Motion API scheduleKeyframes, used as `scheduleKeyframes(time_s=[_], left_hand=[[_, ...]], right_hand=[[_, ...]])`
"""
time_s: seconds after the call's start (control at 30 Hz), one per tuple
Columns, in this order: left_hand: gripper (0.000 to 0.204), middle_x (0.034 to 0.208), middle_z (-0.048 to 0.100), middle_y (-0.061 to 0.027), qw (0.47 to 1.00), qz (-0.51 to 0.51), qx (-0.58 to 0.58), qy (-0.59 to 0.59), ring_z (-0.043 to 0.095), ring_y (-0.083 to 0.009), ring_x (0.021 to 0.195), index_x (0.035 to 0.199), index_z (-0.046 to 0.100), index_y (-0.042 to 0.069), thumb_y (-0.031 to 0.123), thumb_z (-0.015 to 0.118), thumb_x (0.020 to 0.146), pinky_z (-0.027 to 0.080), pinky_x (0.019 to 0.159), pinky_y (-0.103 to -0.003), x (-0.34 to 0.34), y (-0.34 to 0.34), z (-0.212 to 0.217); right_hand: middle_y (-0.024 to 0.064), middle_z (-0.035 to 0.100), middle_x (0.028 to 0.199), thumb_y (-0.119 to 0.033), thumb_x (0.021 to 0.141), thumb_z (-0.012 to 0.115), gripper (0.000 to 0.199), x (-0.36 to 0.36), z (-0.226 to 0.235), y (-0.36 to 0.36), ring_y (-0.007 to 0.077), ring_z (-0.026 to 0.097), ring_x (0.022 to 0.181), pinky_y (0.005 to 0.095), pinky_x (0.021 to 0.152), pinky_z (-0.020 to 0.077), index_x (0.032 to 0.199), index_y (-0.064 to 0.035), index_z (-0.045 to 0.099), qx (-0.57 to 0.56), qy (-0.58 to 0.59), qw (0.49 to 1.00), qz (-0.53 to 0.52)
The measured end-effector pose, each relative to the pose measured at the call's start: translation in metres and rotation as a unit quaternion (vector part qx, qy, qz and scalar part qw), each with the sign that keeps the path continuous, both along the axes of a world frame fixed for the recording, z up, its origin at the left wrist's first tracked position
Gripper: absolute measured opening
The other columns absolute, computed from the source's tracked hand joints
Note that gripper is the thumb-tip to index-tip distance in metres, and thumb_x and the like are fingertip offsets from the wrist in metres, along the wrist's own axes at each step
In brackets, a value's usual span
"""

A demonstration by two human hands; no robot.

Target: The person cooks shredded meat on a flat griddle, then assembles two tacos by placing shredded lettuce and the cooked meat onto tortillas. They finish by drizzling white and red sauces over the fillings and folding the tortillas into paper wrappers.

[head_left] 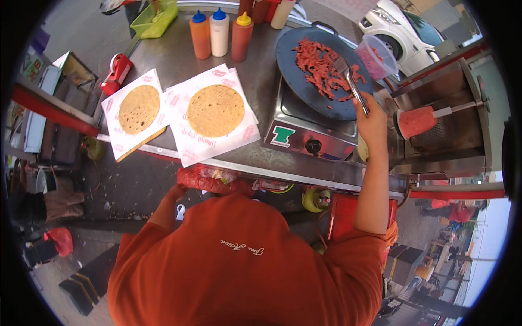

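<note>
Pointing away from the person toward the tabletop's far edge, the metal spatula (348, 76) lies with its long axis tilted slightly left, blade among red meat strips (323, 68) on the round griddle (304, 89). The right hand (370, 117), arm stretched forward, has its fingers wrapped around the handle. Two flatbreads (216, 110) lie on paper sheets; three squeeze bottles (220, 32) stand behind. The left hand (176, 190) is below the tabletop's near edge, fingers unclear.

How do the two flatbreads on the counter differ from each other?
The left flatbread looks smaller than the right flatbread. The left one lies on a single paper sheet over a board; the right one rests on overlapping paper sheets. The right one is closer to the griddle. Both are round, browned in spots, flat and bare of filling.
</note>
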State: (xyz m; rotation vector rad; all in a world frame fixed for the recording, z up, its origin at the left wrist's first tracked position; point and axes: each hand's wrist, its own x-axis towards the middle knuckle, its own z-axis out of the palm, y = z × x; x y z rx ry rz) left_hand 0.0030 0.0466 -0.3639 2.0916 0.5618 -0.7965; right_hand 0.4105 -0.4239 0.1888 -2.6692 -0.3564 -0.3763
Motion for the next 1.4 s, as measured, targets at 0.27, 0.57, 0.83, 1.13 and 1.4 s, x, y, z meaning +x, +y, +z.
scheduleKeyframes(time_s=[0.27, 0.57, 0.83, 1.13, 1.4], left_hand=[[0.029, 0.127, 0.073, -0.0178, 0.994, -0.085, 0.038, -0.052, 0.071, -0.0368, 0.114, 0.126, 0.072, 0.012, 0.027, 0.056, 0.106, 0.056, 0.098, -0.043, 0.031, -0.067, 0.024], [0.036, 0.129, 0.075, -0.0132, 0.985, -0.163, -0.011, 0.053, 0.072, -0.0272, 0.118, 0.138, 0.068, 0.012, 0.017, 0.06, 0.104, 0.057, 0.099, -0.042, 0.024, -0.107, 0.041], [0.036, 0.13, 0.075, -0.0118, 0.912, -0.4, 0.051, 0.076, 0.073, -0.0256, 0.116, 0.138, 0.068, 0.012, 0.014, 0.058, 0.104, 0.057, 0.099, -0.041, 0.1, -0.173, 0.142], [0.037, 0.132, 0.075, -0.0122, 0.92, -0.231, -0.17, 0.268, 0.074, -0.022, 0.115, 0.139, 0.067, 0.006, 0.006, 0.057, 0.103, 0.058, 0.096, -0.04, 0.167, -0.194, 0.341], [0.048, 0.063, 0.065, -0.0036, 0.946, 0.074, -0.117, -0.292, 0.062, -0.0108, 0.052, 0.079, 0.07, 0.002, 0.037, 0.062, 0.111, 0.048, 0.054, -0.026, 0.215, -0.051, 0.511]], right_hand=[[0.0001, 0.069, 0.099, -0.023, 0.106, 0.073, 0.039, -0.079, -0.057, -0.01, 0.0066, 0.06, 0.082, 0.0247, 0.076, 0.0508, 0.138, -0.0018, 0.067, 0.413, 0.137, 0.899, 0.058], [0.0092, 0.061, 0.087, -0.031, 0.087, 0.091, 0.045, -0.141, -0.081, -0.147, 0.0246, 0.064, 0.079, 0.0374, 0.067, 0.0529, 0.096, -0.0018, 0.058, 0.224, 0.036, 0.952, -0.206], [0.0252, 0.069, 0.079, -0.023, 0.084, 0.082, 0.037, -0.107, -0.086, -0.212, 0.0475, 0.07, 0.078, 0.0499, 0.07, 0.0543, 0.095, -0.0003, 0.055, 0.259, 0.192, 0.94, -0.114], [0.0295, 0.072, 0.093, -0.024, 0.088, 0.085, 0.041, -0.057, -0.083, -0.275, 0.0526, 0.069, 0.091, 0.0558, 0.078, 0.053, 0.105, 0.002, 0.058, 0.108, 0.129, 0.98, -0.108], [0.0249, 0.067, 0.103, -0.03, 0.094, 0.084, 0.048, -0.079, -0.075, -0.274, 0.0423, 0.063, 0.098, 0.0492, 0.091, 0.0501, 0.117, 0.0084, 0.066, 0.078, -0.079, 0.97, -0.215]])
